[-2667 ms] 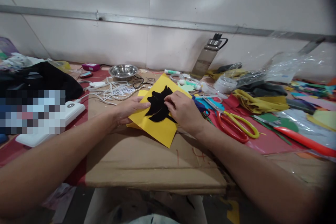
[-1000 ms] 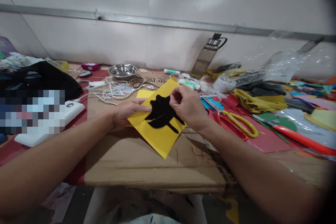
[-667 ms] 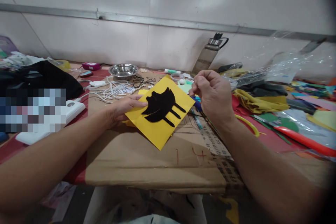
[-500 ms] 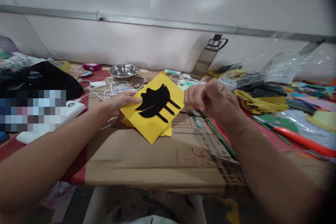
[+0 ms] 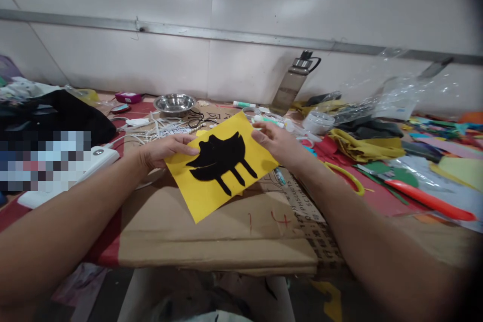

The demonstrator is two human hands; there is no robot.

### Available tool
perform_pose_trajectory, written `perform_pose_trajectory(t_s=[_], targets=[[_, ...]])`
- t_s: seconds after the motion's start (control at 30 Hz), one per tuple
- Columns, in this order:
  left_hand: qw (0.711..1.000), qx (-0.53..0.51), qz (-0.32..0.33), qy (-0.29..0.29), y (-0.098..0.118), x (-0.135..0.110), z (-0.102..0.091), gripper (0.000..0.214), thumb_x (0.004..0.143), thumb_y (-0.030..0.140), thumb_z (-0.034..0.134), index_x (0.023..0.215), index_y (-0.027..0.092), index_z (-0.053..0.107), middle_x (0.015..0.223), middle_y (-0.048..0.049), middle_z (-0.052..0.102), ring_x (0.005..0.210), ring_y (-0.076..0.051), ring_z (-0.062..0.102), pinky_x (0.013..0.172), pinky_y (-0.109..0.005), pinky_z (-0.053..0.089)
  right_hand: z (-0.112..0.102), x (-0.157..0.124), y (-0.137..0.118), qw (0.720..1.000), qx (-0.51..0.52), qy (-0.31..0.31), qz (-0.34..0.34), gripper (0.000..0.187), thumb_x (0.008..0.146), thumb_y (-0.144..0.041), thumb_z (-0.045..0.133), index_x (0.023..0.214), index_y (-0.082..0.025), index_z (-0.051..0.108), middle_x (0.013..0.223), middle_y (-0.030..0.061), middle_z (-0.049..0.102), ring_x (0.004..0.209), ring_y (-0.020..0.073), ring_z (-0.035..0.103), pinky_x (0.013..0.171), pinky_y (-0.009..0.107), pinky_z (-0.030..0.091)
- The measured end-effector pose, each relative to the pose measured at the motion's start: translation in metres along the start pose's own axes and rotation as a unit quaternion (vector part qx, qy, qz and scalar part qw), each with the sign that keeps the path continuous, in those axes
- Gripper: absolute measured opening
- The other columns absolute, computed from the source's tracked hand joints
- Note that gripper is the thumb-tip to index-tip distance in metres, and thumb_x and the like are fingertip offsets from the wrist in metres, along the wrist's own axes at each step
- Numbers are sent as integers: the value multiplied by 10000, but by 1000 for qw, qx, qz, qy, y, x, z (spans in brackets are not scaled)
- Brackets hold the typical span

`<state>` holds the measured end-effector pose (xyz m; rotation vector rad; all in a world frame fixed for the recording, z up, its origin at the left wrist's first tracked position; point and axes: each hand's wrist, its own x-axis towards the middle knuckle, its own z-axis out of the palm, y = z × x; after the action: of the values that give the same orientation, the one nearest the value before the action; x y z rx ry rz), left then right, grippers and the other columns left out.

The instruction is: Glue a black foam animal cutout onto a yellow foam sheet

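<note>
A yellow sheet [image 5: 199, 204] is held tilted above the cardboard, with a black cut-out shape [image 5: 221, 156] lying flat on its face. The black piece has pointed tips along its top and three narrow prongs below. My left hand [image 5: 171, 150] pinches the sheet's left edge, thumb on the front. At the upper right edge my right hand [image 5: 275, 141] grips the same sheet, its fingers partly behind it. Part of another yellow piece [image 5: 202, 133] shows behind the sheet.
Brown cardboard [image 5: 219, 246] covers the table's front. Behind stand a metal bowl [image 5: 174, 104] and a water bottle [image 5: 290, 85]. A white power strip [image 5: 101, 156] lies left. On the right are orange-handled scissors [image 5: 426, 198], a yellow loop [image 5: 349, 178] and folded yellow cloth [image 5: 362, 146].
My right hand has gone from a raised fist beside the sheet to gripping its right edge. The sheet has turned slightly and shifted a little lower.
</note>
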<state>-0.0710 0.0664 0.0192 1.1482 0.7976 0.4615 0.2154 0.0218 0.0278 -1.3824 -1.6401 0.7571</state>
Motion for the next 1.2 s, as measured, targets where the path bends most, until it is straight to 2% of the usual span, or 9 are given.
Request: perform_pose_trajectory(t_s=[0.1, 0.23, 0.4, 0.5, 0.63, 0.77, 0.87, 1.0, 1.2], targets=[[1000, 8, -13, -14, 1, -2, 3, 423, 639, 168, 794, 1055, 183, 719, 925, -76, 764, 749, -210, 722, 684, -307, 582, 7, -3, -1, 984, 89, -92, 125, 248, 828, -454, 645, 855, -208, 661, 806, 90, 712, 685, 232, 679, 591, 353, 543], [1000, 12, -5, 4, 1, 2, 2, 350, 689, 236, 786, 1028, 174, 724, 969, -90, 759, 806, -212, 722, 770, -330, 581, 12, -6, -6, 963, 164, -34, 210, 145, 854, -304, 618, 758, -208, 669, 750, 80, 718, 585, 195, 663, 550, 332, 547], [996, 10, 10, 82, 0, 11, -5, 233, 715, 268, 776, 916, 161, 726, 1016, -111, 743, 888, -208, 704, 835, -337, 563, 22, -9, -6, 958, 173, -5, 228, 44, 831, -192, 617, 806, -223, 636, 764, 55, 717, 600, 184, 672, 568, 322, 558], [989, 68, 3, 134, 0, 15, -9, 214, 667, 193, 780, 872, 172, 720, 845, -54, 736, 753, -154, 679, 738, -289, 544, 29, -15, -7, 967, 121, -52, 219, 52, 821, -208, 626, 780, -226, 599, 718, 39, 691, 570, 182, 649, 527, 311, 523], [971, 176, 15, 160, -5, 18, -13, 172, 647, 183, 753, 817, 176, 724, 758, -13, 707, 714, -123, 640, 705, -249, 489, 23, -22, -9, 971, -15, -126, 200, 342, 941, -409, 442, 685, -210, 551, 590, 48, 624, 438, 164, 557, 434, 294, 425], [952, 257, 42, 163, -9, 21, -13, 216, 650, 257, 743, 851, 179, 729, 775, -23, 708, 736, -146, 635, 708, -264, 473, -7, -18, -3, 978, -155, 25, 135, 293, 944, -395, 437, 830, -191, 614, 751, 73, 675, 559, 175, 590, 530, 303, 433], [923, 331, 61, 184, -9, 21, -9, 304, 651, 303, 727, 923, 169, 732, 787, -29, 706, 738, -161, 632, 702, -271, 466, -29, -15, 11, 924, -360, 117, 57, 255, 907, -404, 506, 921, -194, 652, 871, 97, 703, 776, 243, 636, 658, 340, 451], [876, 434, 85, 191, -6, 19, 2, 361, 685, 337, 679, 994, 156, 726, 753, -27, 689, 693, -157, 610, 651, -264, 444, -33, -13, 33, 889, -449, 53, 68, 319, 913, -395, 508, 1078, -143, 615, 1090, 177, 682, 994, 315, 630, 796, 398, 463], [856, 481, 114, 150, -5, 17, 8, 375, 711, 365, 652, 1009, 147, 718, 855, -63, 740, 769, -179, 657, 712, -279, 473, -18, -2, 46, 902, -411, 27, 126, 397, 907, -251, 469, 1268, -91, 510, 1173, 236, 649, 1043, 331, 634, 865, 410, 460]])
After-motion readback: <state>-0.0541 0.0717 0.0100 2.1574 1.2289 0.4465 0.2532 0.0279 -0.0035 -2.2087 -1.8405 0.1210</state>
